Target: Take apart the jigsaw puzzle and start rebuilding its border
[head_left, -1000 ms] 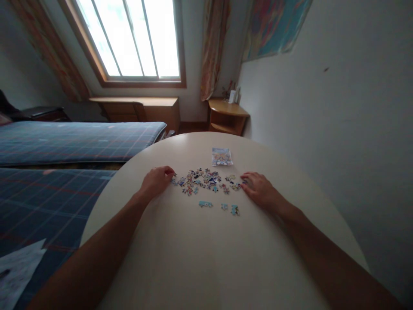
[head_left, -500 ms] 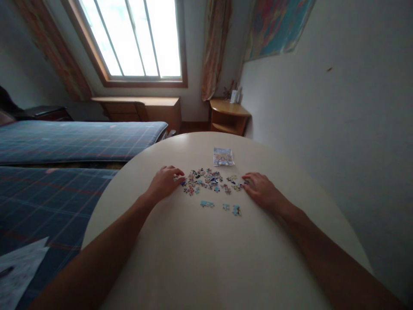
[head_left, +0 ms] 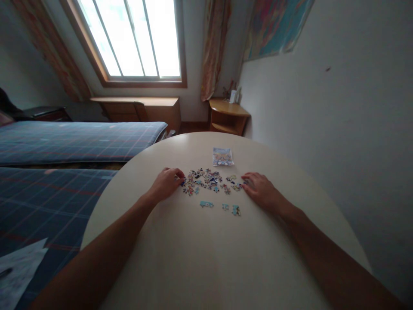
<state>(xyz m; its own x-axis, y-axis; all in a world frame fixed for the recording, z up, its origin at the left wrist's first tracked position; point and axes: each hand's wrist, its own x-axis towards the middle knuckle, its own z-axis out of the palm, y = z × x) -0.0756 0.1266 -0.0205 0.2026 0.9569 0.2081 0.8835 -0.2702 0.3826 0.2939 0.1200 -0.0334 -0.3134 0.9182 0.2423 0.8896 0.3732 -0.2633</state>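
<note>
I see the left hand [head_left: 167, 182] curled loosely, fingertips touching the left edge of the puzzle-piece pile [head_left: 206, 180] on the round worktop [head_left: 193, 254]. The right hand [head_left: 260, 188] lies flat and spread at the pile's right edge, holding nothing.

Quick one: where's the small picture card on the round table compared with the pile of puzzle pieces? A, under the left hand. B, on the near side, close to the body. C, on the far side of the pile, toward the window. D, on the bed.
C: the picture card lies flat on the table beyond the pile of puzzle pieces, apart from it, on the window side.
</note>
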